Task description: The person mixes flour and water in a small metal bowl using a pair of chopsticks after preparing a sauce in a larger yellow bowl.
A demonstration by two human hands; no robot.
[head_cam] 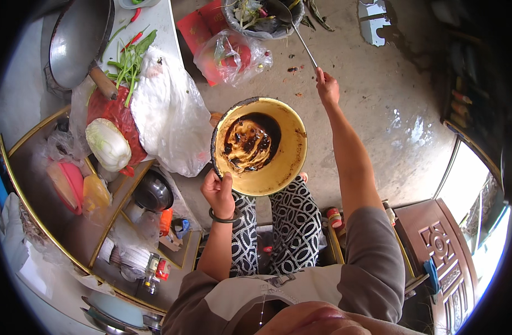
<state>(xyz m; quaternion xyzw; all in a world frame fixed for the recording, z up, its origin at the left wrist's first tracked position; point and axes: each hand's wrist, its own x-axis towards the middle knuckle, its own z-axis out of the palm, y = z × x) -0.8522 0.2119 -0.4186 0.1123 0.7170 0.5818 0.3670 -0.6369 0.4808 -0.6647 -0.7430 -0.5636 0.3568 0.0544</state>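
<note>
My left hand grips the near left rim of a yellow enamel basin, which hangs tilted above my knees. Dark brown sauce or residue lies at its bottom, and its rim is blackened on the left. Out to the right, my right hand holds the handle of a long metal ladle. The ladle's head is over a bin lined with a plastic bag, which contains vegetable scraps.
A wok with a wooden handle, a napa cabbage, green stems and a white plastic bag are on the left. Beside the bin lies a clear bag with something red. A carved wooden door stands at lower right.
</note>
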